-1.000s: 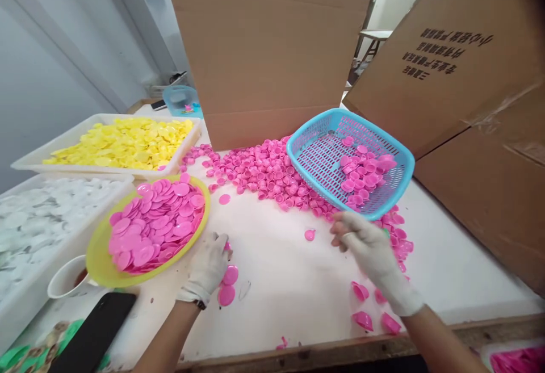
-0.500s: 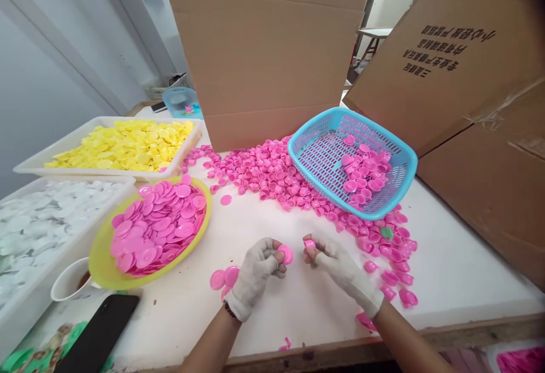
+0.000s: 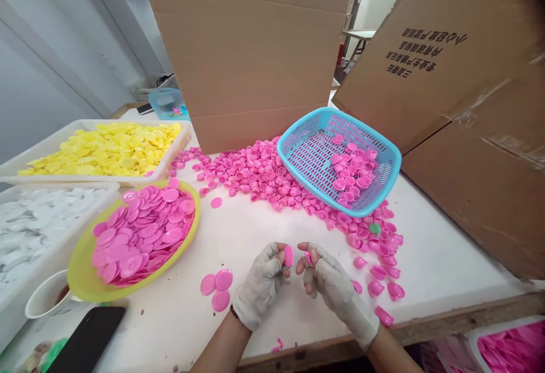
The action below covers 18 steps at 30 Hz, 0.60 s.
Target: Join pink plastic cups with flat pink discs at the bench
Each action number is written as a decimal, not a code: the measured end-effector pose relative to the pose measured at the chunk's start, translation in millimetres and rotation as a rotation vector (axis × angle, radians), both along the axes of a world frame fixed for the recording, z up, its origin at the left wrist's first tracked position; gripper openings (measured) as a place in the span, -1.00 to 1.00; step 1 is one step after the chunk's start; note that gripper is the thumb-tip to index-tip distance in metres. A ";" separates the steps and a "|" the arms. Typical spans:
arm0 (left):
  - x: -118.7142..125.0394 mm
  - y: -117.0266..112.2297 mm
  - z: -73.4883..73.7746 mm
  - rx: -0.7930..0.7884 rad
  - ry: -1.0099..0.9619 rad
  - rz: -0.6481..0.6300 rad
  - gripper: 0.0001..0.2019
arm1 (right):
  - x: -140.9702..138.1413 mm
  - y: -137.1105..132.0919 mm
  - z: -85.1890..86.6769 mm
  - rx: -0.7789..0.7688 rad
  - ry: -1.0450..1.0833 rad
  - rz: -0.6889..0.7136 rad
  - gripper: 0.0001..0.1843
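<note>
My left hand [image 3: 266, 279], in a white fingertip-less glove, pinches a small pink disc [image 3: 288, 256] on edge. Just right of it, apart, my gloved right hand [image 3: 330, 285] holds a small pink cup [image 3: 308, 257] partly hidden by its fingers. Both hands hover over the white table near its front edge. Left of my left hand lie three loose pink discs [image 3: 220, 300]. Beyond them a yellow bowl [image 3: 193, 231] holds a heap of pink discs. A long pile of pink toy cups [image 3: 264, 171] spreads across the table behind my hands.
A blue basket [image 3: 293, 177] with pink cups rests on the pile. At left stand a tray of yellow pieces [image 3: 106, 149], a tray of white pieces [image 3: 51, 219], a white cup [image 3: 40, 299] and a black phone [image 3: 91, 342]. Cardboard [image 3: 255, 49] rises behind; a carton [image 3: 460, 95] stands right.
The view has shifted slightly to the right. The disc in my left hand has turned more edge-on. My right hand has turned, and its fingers cover the pink cup differently.
</note>
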<state>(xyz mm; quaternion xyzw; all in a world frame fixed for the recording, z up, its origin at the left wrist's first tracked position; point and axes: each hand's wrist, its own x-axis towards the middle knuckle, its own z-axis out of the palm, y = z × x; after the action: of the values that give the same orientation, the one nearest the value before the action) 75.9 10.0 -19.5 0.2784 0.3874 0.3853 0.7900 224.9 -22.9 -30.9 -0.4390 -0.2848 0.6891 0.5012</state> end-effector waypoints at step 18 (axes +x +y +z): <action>42.6 17.6 21.9 0.356 0.776 -0.099 -0.85 | 17.3 6.4 17.1 0.259 -0.800 0.035 -0.55</action>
<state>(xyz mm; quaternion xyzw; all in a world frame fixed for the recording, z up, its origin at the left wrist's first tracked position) 118.4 27.5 2.4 0.5528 0.5696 0.2744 0.5428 242.2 -16.5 -13.8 -0.6004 -0.5489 0.4312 0.3902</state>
